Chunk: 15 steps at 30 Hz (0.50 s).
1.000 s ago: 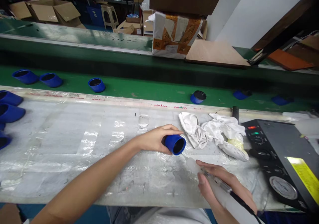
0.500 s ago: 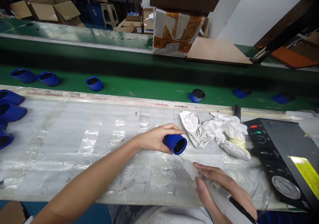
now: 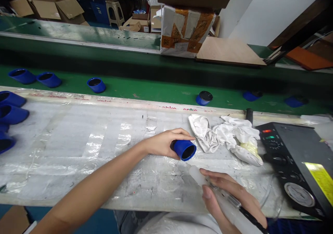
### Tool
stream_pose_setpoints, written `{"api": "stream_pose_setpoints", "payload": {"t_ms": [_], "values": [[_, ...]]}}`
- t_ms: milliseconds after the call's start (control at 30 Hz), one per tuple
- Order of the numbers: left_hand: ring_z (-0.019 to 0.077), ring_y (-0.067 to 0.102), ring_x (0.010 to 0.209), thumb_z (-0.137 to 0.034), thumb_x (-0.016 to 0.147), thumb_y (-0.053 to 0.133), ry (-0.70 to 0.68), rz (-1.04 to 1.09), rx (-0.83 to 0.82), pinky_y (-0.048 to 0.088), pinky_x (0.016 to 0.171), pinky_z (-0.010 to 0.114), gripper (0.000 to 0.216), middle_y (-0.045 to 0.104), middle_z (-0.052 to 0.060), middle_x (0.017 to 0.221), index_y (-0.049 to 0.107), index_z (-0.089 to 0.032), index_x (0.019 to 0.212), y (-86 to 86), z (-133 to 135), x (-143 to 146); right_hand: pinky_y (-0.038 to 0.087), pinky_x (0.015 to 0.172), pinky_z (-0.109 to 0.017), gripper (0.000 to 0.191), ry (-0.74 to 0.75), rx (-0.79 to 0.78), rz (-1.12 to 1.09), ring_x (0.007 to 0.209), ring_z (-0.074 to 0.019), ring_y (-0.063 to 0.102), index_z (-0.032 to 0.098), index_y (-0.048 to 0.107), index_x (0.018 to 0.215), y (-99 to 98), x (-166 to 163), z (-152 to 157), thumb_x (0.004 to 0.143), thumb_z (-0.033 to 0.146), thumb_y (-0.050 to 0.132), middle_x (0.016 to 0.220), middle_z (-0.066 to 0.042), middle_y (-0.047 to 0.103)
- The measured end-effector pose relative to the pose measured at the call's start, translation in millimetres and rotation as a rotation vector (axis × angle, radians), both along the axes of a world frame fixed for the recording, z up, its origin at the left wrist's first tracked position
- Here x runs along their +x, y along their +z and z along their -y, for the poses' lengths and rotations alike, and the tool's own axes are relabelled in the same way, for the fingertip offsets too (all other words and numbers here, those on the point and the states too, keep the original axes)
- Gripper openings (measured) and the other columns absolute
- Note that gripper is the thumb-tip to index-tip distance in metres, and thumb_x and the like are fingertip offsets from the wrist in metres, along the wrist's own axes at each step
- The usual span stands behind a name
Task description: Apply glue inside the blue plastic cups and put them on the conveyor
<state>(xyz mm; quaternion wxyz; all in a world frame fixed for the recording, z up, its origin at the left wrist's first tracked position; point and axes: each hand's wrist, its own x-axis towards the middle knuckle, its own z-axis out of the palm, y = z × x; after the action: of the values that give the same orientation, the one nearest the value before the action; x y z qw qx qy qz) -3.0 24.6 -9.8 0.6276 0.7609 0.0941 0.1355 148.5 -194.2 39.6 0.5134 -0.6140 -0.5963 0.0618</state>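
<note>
Meanwhile, the left hand (image 3: 162, 143) still clasps the blue cap (image 3: 185, 149) at center frame; the right hand (image 3: 229, 199), fingers wrapped around the translucent dispenser (image 3: 221, 199), has edged its tip closer.

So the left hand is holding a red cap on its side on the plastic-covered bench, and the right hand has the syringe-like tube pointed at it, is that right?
Not quite: the cap is blue, not red, as the head view shows. The left hand holds it on its side on the plastic-covered bench, and the right hand has the syringe-like tube pointed at it.
</note>
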Motion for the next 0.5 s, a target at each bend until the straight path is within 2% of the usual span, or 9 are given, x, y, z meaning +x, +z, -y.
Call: {"api": "stream_pose_setpoints", "payload": {"t_ms": [100, 167, 300, 400, 500], "values": [[0.0326, 0.063, 0.147, -0.019, 0.080, 0.093, -0.005, 0.003, 0.001, 0.048, 0.129, 0.048, 0.074, 0.066, 0.010, 0.155, 0.075, -0.033, 0.151, 0.8, 0.1, -0.2, 0.071, 0.078, -0.034, 0.010, -0.008, 0.004, -0.031, 0.090, -0.0232, 0.083, 0.027, 0.070, 0.112, 0.5, -3.4, -0.3, 0.104, 0.021, 0.073, 0.106, -0.005, 0.083], [0.0323, 0.063, 0.147, -0.019, 0.081, 0.093, -0.010, 0.001, 0.003, 0.048, 0.128, 0.048, 0.074, 0.066, 0.010, 0.155, 0.075, -0.033, 0.151, 1.2, 0.0, -0.3, 0.069, 0.075, -0.030, 0.008, -0.040, -0.015, -0.048, 0.089, -0.0208, 0.082, 0.027, 0.071, 0.111, 4.1, -6.4, 0.2, 0.105, 0.022, 0.073, 0.106, -0.004, 0.083], [0.0315, 0.063, 0.147, -0.020, 0.081, 0.093, -0.015, 0.017, 0.012, 0.047, 0.129, 0.046, 0.074, 0.066, 0.011, 0.155, 0.075, -0.030, 0.152, 1.6, -0.4, -0.4, 0.058, 0.058, -0.020, 0.004, -0.100, -0.067, -0.085, 0.071, -0.0118, 0.072, 0.026, 0.072, 0.107, 10.3, -12.5, 1.5, 0.105, 0.024, 0.075, 0.107, -0.002, 0.083], [0.0317, 0.064, 0.146, -0.019, 0.080, 0.093, -0.011, 0.010, 0.014, 0.047, 0.129, 0.046, 0.075, 0.067, 0.011, 0.155, 0.075, -0.032, 0.151, 1.3, -0.6, 0.0, 0.056, 0.051, -0.022, 0.006, -0.123, -0.059, -0.160, 0.062, -0.0108, 0.067, 0.026, 0.071, 0.106, 7.4, -15.6, 1.1, 0.106, 0.029, 0.075, 0.108, -0.003, 0.082], [0.0319, 0.064, 0.147, -0.019, 0.079, 0.094, -0.008, 0.008, 0.010, 0.047, 0.128, 0.046, 0.075, 0.067, 0.010, 0.155, 0.076, -0.033, 0.150, 0.7, -0.6, 0.5, 0.051, 0.043, -0.025, 0.018, -0.138, -0.036, -0.233, 0.052, -0.0090, 0.060, 0.025, 0.070, 0.103, 1.8, -16.9, -0.7, 0.108, 0.041, 0.076, 0.107, -0.004, 0.081]]}}
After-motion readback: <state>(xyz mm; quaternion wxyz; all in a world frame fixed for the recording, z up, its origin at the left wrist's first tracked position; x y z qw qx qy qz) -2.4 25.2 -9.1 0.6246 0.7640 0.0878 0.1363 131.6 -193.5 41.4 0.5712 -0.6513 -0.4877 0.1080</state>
